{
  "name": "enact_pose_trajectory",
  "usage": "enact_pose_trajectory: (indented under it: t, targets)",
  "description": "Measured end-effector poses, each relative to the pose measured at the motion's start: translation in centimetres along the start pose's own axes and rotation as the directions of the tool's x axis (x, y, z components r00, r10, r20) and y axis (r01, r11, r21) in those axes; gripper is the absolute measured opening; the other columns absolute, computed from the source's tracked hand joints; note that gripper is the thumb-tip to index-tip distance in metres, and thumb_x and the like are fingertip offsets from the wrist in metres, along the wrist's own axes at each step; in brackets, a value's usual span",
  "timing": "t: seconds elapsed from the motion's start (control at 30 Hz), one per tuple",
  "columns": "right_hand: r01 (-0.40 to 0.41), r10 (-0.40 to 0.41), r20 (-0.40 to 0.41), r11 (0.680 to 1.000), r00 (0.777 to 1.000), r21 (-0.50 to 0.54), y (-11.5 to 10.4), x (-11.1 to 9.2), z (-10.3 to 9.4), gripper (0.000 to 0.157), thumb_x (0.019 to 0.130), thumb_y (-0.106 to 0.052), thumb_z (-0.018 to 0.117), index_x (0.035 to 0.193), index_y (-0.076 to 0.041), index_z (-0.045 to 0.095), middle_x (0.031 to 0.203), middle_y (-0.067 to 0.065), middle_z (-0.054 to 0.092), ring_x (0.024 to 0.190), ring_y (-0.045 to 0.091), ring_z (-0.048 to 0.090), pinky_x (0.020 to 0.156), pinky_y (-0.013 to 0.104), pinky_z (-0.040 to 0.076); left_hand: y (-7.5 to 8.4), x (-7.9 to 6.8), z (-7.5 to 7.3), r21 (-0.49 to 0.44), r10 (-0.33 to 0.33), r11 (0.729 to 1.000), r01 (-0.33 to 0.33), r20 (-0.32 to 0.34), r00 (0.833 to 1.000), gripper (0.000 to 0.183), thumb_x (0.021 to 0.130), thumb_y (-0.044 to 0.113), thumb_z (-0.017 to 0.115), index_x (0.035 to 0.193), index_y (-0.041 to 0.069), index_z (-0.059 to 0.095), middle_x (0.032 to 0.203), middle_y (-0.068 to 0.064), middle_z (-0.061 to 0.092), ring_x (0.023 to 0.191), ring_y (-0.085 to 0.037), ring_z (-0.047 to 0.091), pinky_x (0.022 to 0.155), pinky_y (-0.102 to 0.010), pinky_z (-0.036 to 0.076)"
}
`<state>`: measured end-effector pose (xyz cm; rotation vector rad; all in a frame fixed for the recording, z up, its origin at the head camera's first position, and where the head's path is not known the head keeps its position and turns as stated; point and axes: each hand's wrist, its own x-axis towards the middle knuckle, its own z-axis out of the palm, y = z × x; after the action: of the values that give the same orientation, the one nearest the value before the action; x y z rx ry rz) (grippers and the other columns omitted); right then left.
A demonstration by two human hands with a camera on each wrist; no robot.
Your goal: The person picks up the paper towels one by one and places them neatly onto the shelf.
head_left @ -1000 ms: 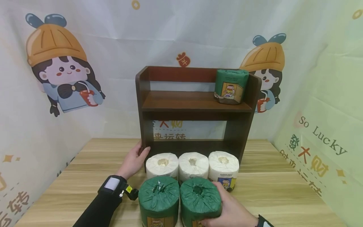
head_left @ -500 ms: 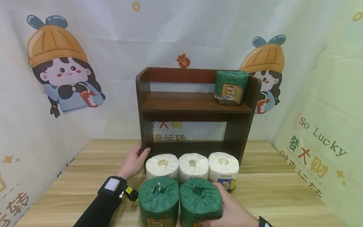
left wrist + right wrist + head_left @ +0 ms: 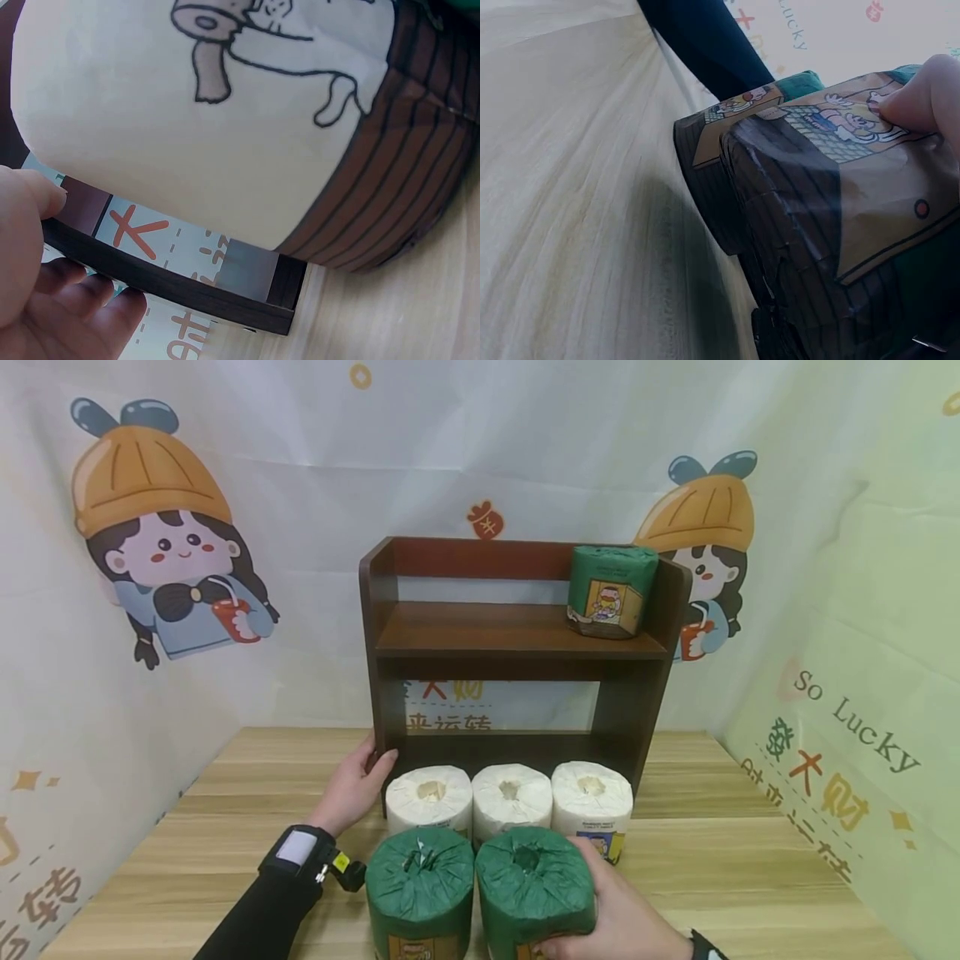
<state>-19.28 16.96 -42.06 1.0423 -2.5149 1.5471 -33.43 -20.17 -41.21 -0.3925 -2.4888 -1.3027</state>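
Left hand: gripping the left side panel of the dark wooden shelf low down, thumb on one face, fingers on the other.
Right hand: curled round the right side of the near right green roll, thumb pressed on its printed wrapper.
Near right green roll: at the front, hole facing up; from where I stand I can't tell whether its base is clear of the table.
Near left green roll: upright, close beside its twin, no hand on it.
White rolls: left, middle and right, side by side between the green pair and the shelf, holes up.
Upper tier: one green roll upright at the right end, cartoon label facing out.
Backdrop: pale cloth, cartoon figures in orange hats.
Wrists: dark strap over the left sleeve.
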Motion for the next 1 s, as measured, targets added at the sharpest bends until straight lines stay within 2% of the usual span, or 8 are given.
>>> enact_pose_trajectory:
  t: [0.17,0.4,0.63,1.0]
  targets:
    - [0.019,-0.019,-0.001,1.0,1.0,0.011,-0.2,-0.1,-0.1,0.094,0.071,-0.027,0.09,0.146,-0.021,0.034,0.133,-0.006,0.052,0.117,0.021,0.05,0.098,0.047,0.043,-0.1,0.1,0.0,-0.004,0.012,1.0,-0.012,0.001,1.0,0.054,0.106,0.032,0.049,0.156,0.02,0.029,0.145,-0.016,0.044,0.125,-0.032,0.044,0.099,-0.056,0.042]
    - [0.0,-0.002,0.016,0.993,1.0,0.115,-0.4,0.1,-0.3,0.096,0.071,-0.021,0.09,0.147,-0.022,0.031,0.135,-0.004,0.051,0.118,0.022,0.049,0.099,0.044,0.043,-0.1,0.1,0.0,-0.017,0.017,1.0,-0.017,0.007,1.0,0.055,0.106,0.033,0.049,0.156,0.018,0.029,0.145,-0.016,0.044,0.126,-0.032,0.043,0.1,-0.056,0.042]
    - [0.099,-0.102,0.011,0.985,0.995,0.139,-1.0,0.2,-0.5,0.096,0.074,-0.016,0.088,0.149,-0.018,0.028,0.136,0.002,0.051,0.118,0.026,0.049,0.099,0.038,0.045,-0.2,0.1,0.0,-0.001,0.013,1.0,-0.013,-0.001,1.0,0.055,0.106,0.031,0.05,0.155,0.016,0.031,0.144,-0.018,0.045,0.124,-0.033,0.045,0.098,-0.057,0.043]
    - [0.138,-0.144,0.01,0.964,0.99,0.228,-2.0,1.0,-1.3,0.09,0.076,-0.006,0.083,0.148,-0.016,0.029,0.14,0.006,0.046,0.121,0.031,0.046,0.102,0.035,0.041,-0.2,0.0,0.0,-0.004,-0.014,1.0,0.014,-0.002,1.0,0.054,0.106,0.034,0.05,0.155,0.022,0.031,0.144,-0.015,0.045,0.124,-0.031,0.045,0.099,-0.056,0.043]
